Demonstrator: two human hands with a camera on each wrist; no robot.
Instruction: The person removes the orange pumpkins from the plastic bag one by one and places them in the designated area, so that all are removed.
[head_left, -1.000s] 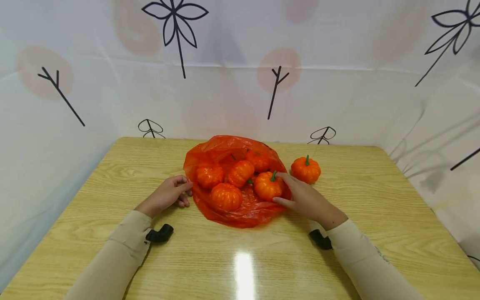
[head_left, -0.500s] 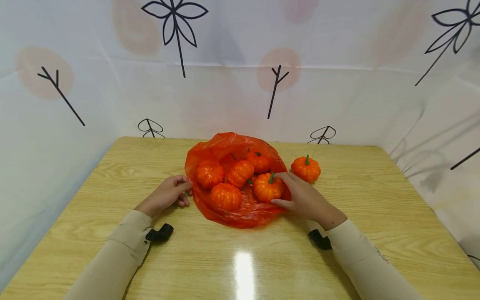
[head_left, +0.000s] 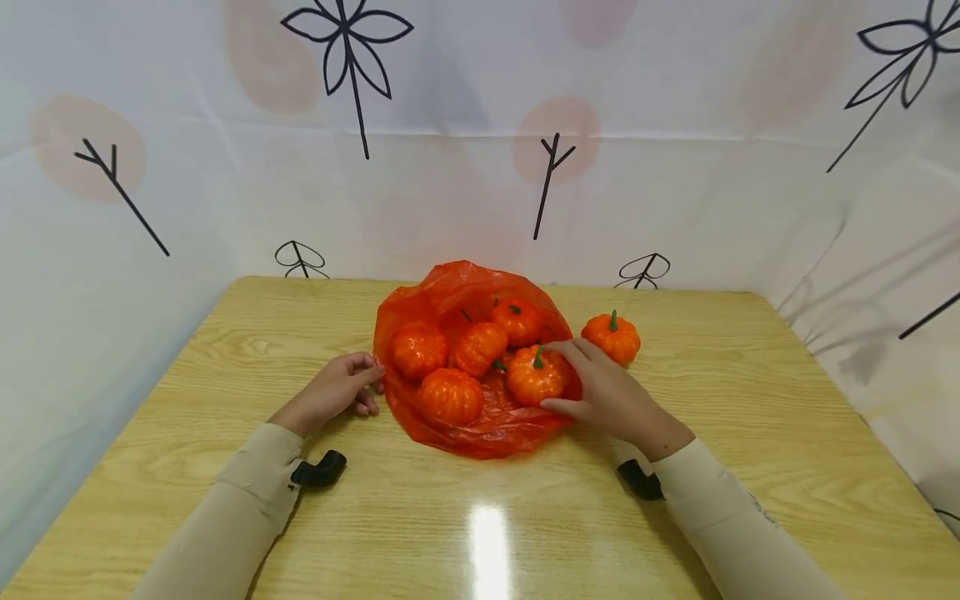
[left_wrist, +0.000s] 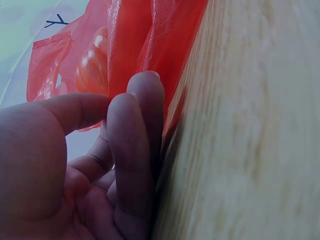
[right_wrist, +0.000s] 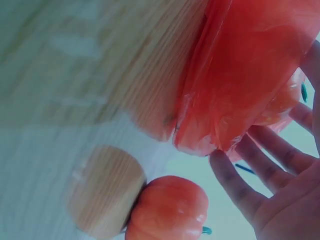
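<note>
A thin red plastic bag (head_left: 408,425) lies spread open on the table, with several small orange pumpkins in it, one pumpkin (head_left: 452,397) nearest its front rim. My left hand (head_left: 337,390) pinches the bag's left edge between thumb and forefinger; in the left wrist view the thumb and fingers (left_wrist: 145,95) meet at the film. My right hand (head_left: 603,396) reaches over the bag's right rim, thumb and forefinger on either side of the rightmost pumpkin (head_left: 534,383), which has a green stem. In the right wrist view the other fingers (right_wrist: 265,162) are spread beside the bag.
Another orange pumpkin (head_left: 611,337) with an upright green stem stands on the table outside the bag, just behind my right hand. The wooden table (head_left: 405,533) ends at a patterned cloth backdrop (head_left: 450,192). Black pieces (head_left: 320,469) sit at both wrists.
The rightmost pumpkin in the bag has shifted slightly left, with my right hand following. The bag's back rim stands a little higher and its left edge has drawn inward. My left hand stays put.
</note>
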